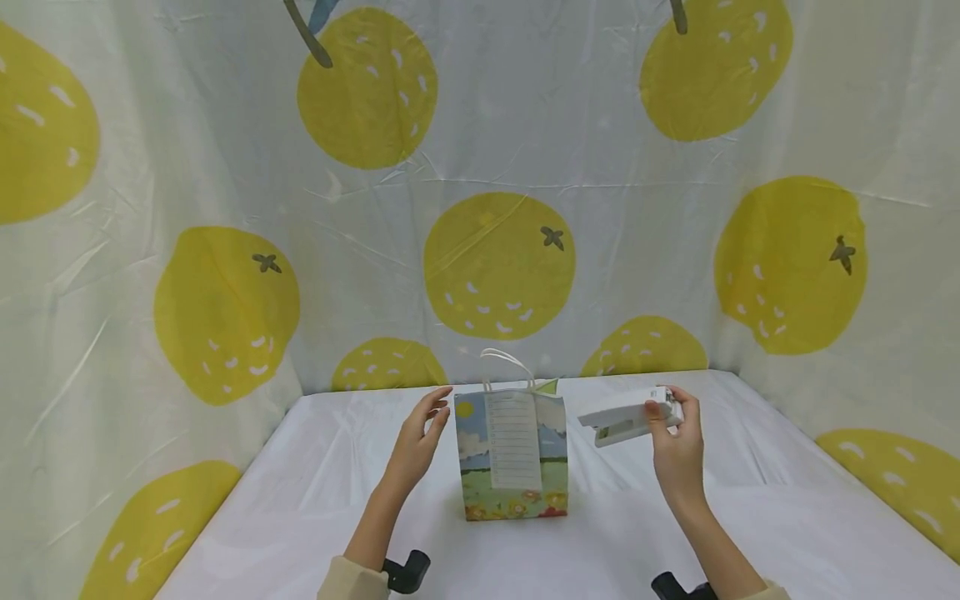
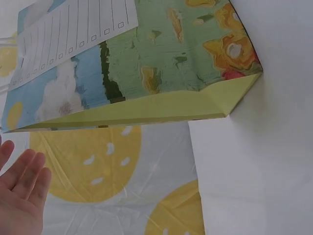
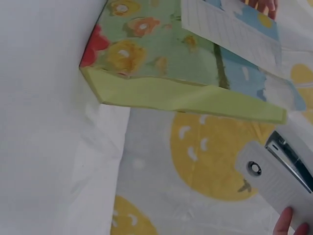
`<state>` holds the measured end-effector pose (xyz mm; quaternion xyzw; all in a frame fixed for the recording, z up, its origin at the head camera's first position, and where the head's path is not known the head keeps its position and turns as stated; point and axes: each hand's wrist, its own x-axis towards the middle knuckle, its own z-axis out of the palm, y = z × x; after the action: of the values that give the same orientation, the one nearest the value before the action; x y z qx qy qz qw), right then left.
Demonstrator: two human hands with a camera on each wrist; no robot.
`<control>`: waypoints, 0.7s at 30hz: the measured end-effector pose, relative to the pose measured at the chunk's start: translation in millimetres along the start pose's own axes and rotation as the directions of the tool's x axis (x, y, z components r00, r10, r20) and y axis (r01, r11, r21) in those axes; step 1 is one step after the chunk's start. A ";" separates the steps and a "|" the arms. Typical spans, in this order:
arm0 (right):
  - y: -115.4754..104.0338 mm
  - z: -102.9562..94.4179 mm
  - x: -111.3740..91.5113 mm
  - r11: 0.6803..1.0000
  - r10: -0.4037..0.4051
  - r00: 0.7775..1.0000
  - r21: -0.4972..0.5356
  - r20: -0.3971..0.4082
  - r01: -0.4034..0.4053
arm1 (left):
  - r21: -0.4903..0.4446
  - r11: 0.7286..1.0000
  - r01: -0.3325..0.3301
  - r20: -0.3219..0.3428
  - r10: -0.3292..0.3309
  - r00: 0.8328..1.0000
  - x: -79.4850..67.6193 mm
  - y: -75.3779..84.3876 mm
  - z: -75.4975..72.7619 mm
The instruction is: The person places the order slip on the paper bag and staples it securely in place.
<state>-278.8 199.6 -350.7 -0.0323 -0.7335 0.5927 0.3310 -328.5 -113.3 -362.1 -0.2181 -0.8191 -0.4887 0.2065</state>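
Note:
A paper gift bag (image 1: 474, 479) printed with a flower meadow and sky stands upright on the table, its white cord handles raised. A white lined paper slip (image 1: 514, 442) with small checkboxes lies flat against its front. My right hand (image 1: 678, 454) grips a white stapler (image 1: 626, 414) in the air to the right of the bag, its nose towards the bag. Beside the bag's upper left edge is my left hand (image 1: 414, 442), fingers loosely extended and holding nothing. The left wrist view shows those fingers apart from the bag's pale green side; the right wrist view shows the stapler's underside (image 3: 269, 171).
A white cloth covers the table (image 1: 300, 492). Behind and at both sides hangs a pale curtain (image 1: 360, 258) with large yellow fruit prints. Black wrist mounts (image 1: 407, 572) sit near both sleeves.

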 end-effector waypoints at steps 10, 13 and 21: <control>16.4 -14.3 -15.5 0.995 -0.011 0.997 -0.096 0.077 0.018 | 0.121 0.991 0.062 0.006 -0.063 0.998 -17.8 -10.4 -9.4; 20.6 -17.6 -19.7 0.995 -0.004 0.997 -0.097 0.075 0.011 | 0.180 0.982 0.049 0.010 -0.052 0.999 -24.0 -14.3 -10.9; 32.9 -24.6 -30.3 0.980 0.142 0.982 -0.160 0.129 -0.120 | 0.409 0.913 0.002 0.021 -0.012 1.000 -37.7 -17.2 -12.8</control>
<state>-253.7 216.8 -391.6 -0.0642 -0.7941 0.5565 0.2357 -305.7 -138.0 -389.5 -0.1728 -0.9063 -0.3050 0.2361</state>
